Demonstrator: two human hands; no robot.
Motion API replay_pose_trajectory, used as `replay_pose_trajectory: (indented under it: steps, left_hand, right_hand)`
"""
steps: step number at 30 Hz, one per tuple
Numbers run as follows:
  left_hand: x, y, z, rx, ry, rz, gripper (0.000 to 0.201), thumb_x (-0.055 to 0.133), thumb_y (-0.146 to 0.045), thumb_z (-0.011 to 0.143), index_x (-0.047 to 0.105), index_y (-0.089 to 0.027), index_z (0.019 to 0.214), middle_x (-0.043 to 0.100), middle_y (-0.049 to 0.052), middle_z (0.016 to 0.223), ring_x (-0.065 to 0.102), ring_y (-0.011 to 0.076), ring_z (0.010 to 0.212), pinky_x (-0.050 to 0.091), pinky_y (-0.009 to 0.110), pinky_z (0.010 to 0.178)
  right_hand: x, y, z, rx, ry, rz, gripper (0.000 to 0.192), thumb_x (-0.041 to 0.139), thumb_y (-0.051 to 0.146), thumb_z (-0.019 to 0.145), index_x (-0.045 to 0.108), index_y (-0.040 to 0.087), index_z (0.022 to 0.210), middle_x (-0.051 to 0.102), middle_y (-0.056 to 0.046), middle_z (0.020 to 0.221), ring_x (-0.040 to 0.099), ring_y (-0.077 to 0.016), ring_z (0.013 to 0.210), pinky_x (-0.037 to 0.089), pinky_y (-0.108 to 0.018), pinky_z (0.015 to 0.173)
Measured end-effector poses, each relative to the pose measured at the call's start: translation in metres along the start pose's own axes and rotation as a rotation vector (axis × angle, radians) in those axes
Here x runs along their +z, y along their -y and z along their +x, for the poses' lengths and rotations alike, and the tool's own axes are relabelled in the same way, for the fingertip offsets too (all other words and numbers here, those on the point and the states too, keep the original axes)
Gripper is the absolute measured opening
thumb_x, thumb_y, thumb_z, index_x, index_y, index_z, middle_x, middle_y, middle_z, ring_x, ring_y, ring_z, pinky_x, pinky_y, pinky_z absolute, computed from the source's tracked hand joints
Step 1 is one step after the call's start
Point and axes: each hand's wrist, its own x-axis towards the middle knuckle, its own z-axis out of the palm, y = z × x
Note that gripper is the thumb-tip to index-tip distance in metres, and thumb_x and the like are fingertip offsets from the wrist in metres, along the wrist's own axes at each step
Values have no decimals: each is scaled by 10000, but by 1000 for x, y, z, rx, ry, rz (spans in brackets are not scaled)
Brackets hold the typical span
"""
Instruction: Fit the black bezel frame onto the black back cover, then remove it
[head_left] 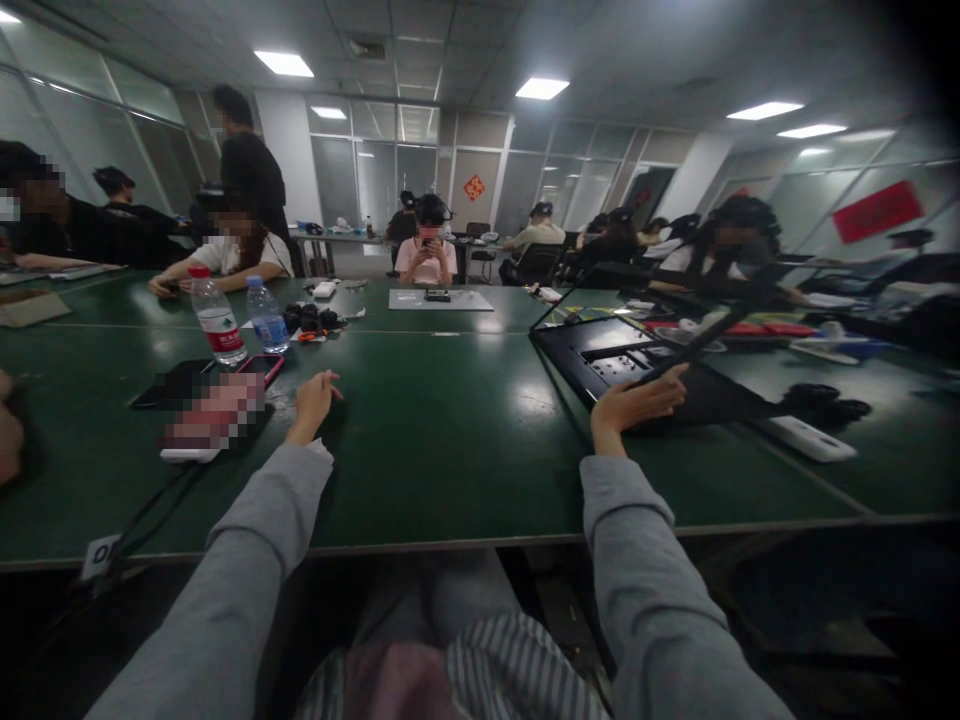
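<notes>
Black flat laptop-like device [600, 360], opened out, lying on the right half of the dark green table [450, 420]; thin dark lid panel [712, 325] raised at a slant above its far right side. Right hand [637, 402] at the near edge of the black flat device, fingers stretched out side by side and pointing right, fingertips touching the slanted panel; grip on it not clear. Grey sleeve [652, 580] on the arm behind.

Left hand [311, 400] resting on the table, well apart from the black device, fingers loosely curled with the tips slightly spread, holding nothing. Just left of it, a dark phone in a red case [262, 368] and a blurred flat item.

Further left, two clear plastic water bottles: red-labelled [217, 325], blue-labelled [266, 318], standing upright side by side. Small black parts [311, 318] just behind them. Grey mat [440, 299] at the far table edge, before a seated person in a pink top [426, 258]. White oblong block [806, 438] near the right table edge. Other seated people at both sides.
</notes>
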Motion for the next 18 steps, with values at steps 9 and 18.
replay_pose_trajectory:
  steps: [9,18]
  left_hand:
    - [6,-2,0,169,-286,-41,818,634,-291,952,260,-171,1669,506,210,1579,671,294,1225,502,458,1094]
    - [15,7,6,157,-338,-153,827,576,-595,991,309,-164,1645,546,248,1502,677,345,1198,482,564,1095]
  right_hand:
    - [21,47,-23,-320,37,26,611,334,321,1036,382,119,1610,527,-270,1444,469,-382,1424,324,-669,1206]
    - [31,42,-27,-300,62,235,646,266,298,1038,278,99,1653,690,-198,1178,702,-303,1042,533,-527,1018]
